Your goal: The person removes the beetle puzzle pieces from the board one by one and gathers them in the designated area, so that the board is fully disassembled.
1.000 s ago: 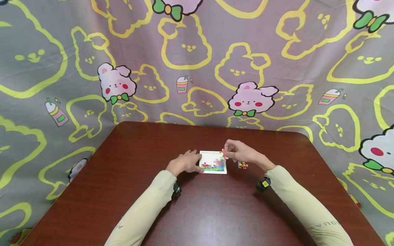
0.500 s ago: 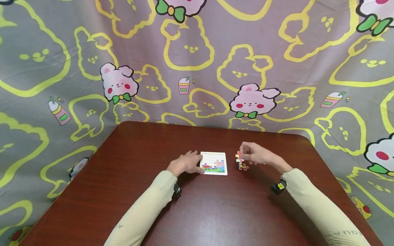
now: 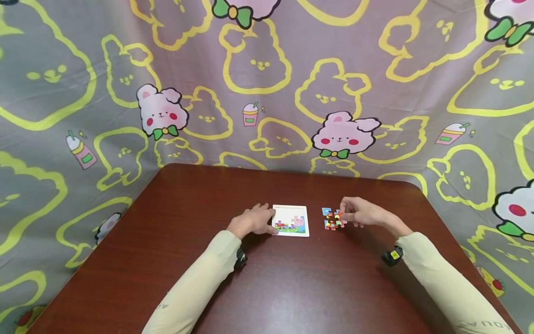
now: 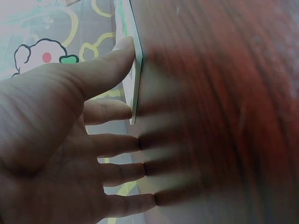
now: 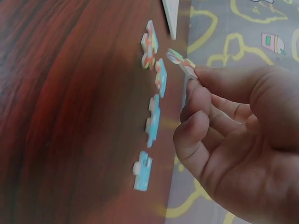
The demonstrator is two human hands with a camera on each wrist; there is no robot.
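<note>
A white-framed jigsaw board lies on the table, with a pink pig and flowers pictured in its lower part and bare white above. My left hand rests at its left edge, fingers spread. In the left wrist view the thumb touches the board's rim, and the other fingertips reach down to the tabletop. Right of the board, my right hand pinches a colourful jigsaw piece between thumb and fingers. That piece is held up off the wood. Loose jigsaw pieces lie beside it, partly hidden in the head view.
The brown wooden table stretches around both hands. A patterned cloth with cartoon rabbits hangs behind the table's back edge and along its sides. One loose blue piece lies apart from the others in the right wrist view.
My right hand has moved right, from the board's upper right corner to the loose pieces, carrying the pinched jigsaw piece. More loose pieces show now. My left hand stays at the board.
</note>
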